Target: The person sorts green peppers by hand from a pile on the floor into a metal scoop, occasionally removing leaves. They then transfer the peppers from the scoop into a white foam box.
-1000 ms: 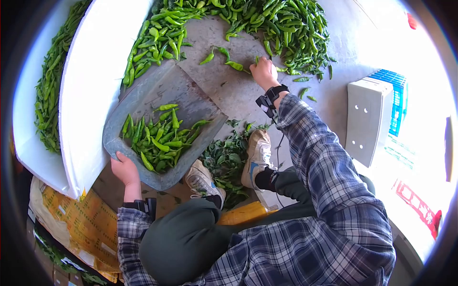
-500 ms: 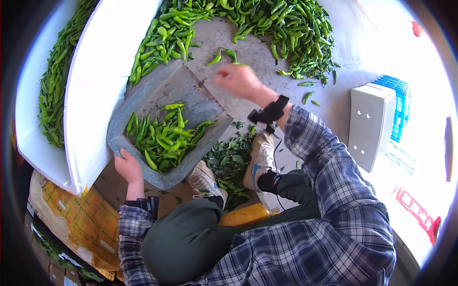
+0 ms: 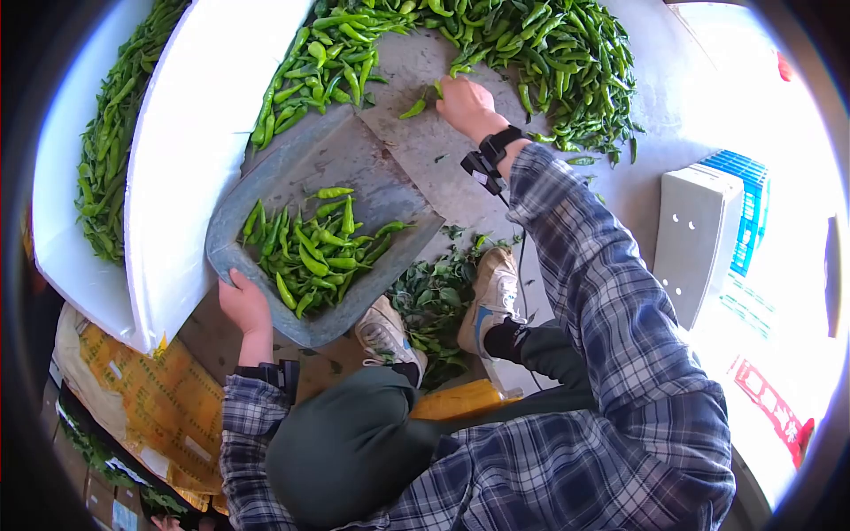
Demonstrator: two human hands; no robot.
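Note:
My left hand (image 3: 245, 305) is closed round the lower left rim of a grey metal scoop (image 3: 266, 190). Several green peppers (image 3: 319, 252) lie in the scoop, whose wide flat edge faces the upper right. My right hand (image 3: 467, 104) reaches to the floor near the large pepper pile (image 3: 567, 66), fingers bent down at a green pepper; whether they grip it is hard to tell. One loose pepper (image 3: 413, 109) lies just left of that hand. More peppers (image 3: 341, 57) are heaped above the scoop.
A white foam box (image 3: 177, 177) with peppers stands at the left. Leaves (image 3: 434, 296) lie between my shoes (image 3: 492, 296). A grey-white box (image 3: 695, 239) and a blue crate (image 3: 748, 208) are at the right. Yellow sacking (image 3: 146, 398) lies lower left.
My right hand has moved up and slightly right, from above the scoop's edge to the peppers by the pile. My left hand still holds the scoop; the whole view has shifted slightly.

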